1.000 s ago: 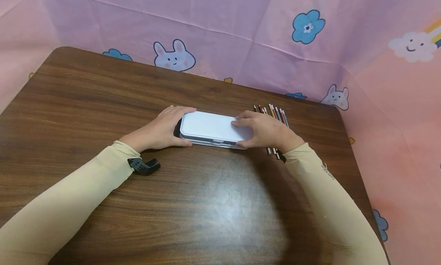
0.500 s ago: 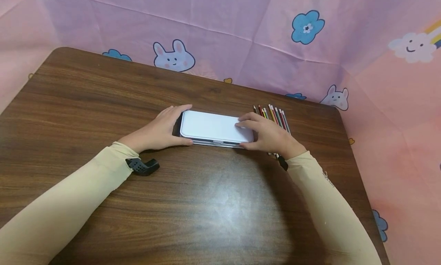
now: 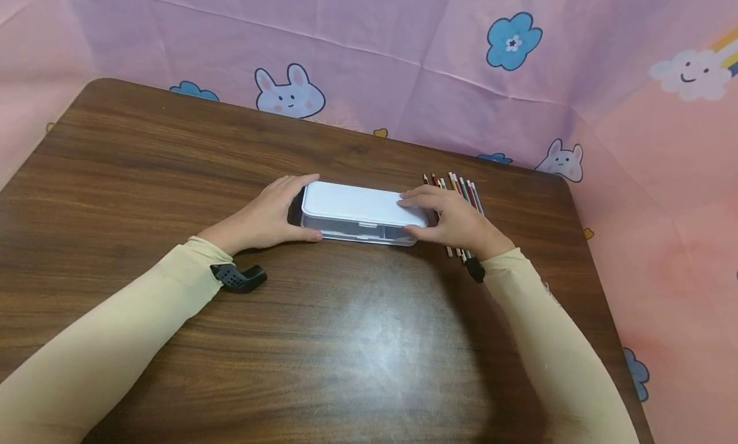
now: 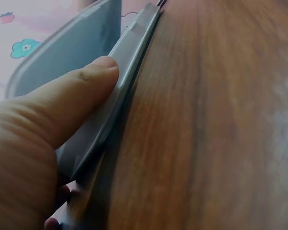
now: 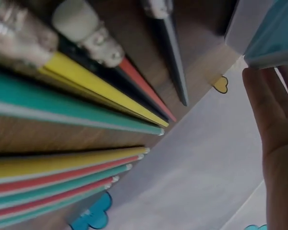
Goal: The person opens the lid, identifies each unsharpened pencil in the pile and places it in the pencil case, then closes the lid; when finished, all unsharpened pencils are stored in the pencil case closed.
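A pencil case with a white lid (image 3: 352, 202) and a translucent base (image 3: 369, 239) sits mid-table, its lid tilted up from the base along the front. My left hand (image 3: 259, 216) grips the base's left end, thumb at the front and fingers behind. In the left wrist view, the thumb (image 4: 81, 91) presses on the base's rim (image 4: 98, 117). At the right end, my right hand (image 3: 458, 223) holds the lid between the thumb at the front edge and fingers on top. Some of its fingers (image 5: 273, 115) show against the case in the right wrist view.
Several pencils (image 3: 473, 197), some with white erasers, lie side by side on the brown table (image 3: 277, 367), right of the case and partly under the right hand. A patterned cloth (image 3: 369, 47) hangs along the back and right table edges.
The lid's front edge has risen, widening the gap above the base. My right hand has moved up and slightly right with it; the left hand has stayed at the left end.
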`<state>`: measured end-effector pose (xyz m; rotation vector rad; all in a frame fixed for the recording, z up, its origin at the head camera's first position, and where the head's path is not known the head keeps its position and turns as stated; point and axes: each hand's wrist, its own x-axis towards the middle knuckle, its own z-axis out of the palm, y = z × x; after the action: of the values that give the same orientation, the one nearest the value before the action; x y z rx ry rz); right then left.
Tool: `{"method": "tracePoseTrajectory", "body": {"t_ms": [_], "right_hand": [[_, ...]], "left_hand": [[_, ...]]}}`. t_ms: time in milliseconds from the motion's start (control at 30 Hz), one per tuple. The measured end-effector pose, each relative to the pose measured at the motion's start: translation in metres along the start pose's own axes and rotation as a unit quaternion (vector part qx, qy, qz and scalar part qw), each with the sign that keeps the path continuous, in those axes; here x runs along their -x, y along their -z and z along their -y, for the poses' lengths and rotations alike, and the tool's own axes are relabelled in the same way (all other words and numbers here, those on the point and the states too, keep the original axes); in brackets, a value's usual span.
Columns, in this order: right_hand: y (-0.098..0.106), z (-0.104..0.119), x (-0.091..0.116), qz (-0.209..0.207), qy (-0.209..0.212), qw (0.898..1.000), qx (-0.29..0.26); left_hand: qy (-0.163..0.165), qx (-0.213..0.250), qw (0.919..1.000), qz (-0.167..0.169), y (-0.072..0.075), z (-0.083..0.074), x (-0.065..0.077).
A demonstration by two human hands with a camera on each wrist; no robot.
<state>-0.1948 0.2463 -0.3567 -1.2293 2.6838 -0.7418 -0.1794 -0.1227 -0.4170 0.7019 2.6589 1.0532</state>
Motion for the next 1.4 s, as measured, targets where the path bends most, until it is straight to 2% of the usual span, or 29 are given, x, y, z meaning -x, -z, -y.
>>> {"method": "tracePoseTrajectory", "body": {"t_ms": [200,300,567,733,833,967,1067,1167,1333,1400], "right_hand": [[0.004,-0.008,-0.002,-0.058,-0.018,0.995,-0.084],[0.005,-0.009,-0.004,-0.084,-0.046,0.988,-0.119],[0.008,-0.009,-0.012,-0.129,-0.142,0.968,-0.159],[0.011,-0.009,-0.022,-0.149,-0.205,0.943,-0.216],[0.011,-0.01,-0.029,-0.17,-0.231,0.922,-0.261],[0.009,-0.016,-0.034,-0.208,-0.258,0.897,-0.291],[0.008,-0.021,-0.039,-0.228,-0.273,0.888,-0.291],[0.005,-0.024,-0.046,-0.234,-0.291,0.892,-0.255],[0.001,-0.027,-0.055,-0.207,-0.316,0.92,-0.101],[0.0,-0.027,-0.057,-0.189,-0.319,0.928,-0.042]], "left_hand": [[-0.001,0.003,1.0,-0.003,0.002,-0.002,-0.001],[0.004,0.006,1.0,-0.001,0.003,-0.003,-0.001],[0.016,0.005,0.9999,0.003,0.004,-0.001,-0.002],[0.008,0.017,0.9998,-0.01,0.002,0.001,-0.002],[0.006,0.023,0.9996,-0.016,0.001,0.002,-0.002],[0.008,0.026,0.9995,-0.017,0.0,0.001,-0.002],[0.007,0.029,0.9994,-0.019,0.0,0.001,-0.002],[0.006,0.031,0.9993,-0.02,0.0,0.001,-0.001],[0.004,0.016,0.9998,-0.012,0.0,0.0,0.0],[0.003,0.006,0.9999,-0.008,0.0,-0.001,0.001]]}}
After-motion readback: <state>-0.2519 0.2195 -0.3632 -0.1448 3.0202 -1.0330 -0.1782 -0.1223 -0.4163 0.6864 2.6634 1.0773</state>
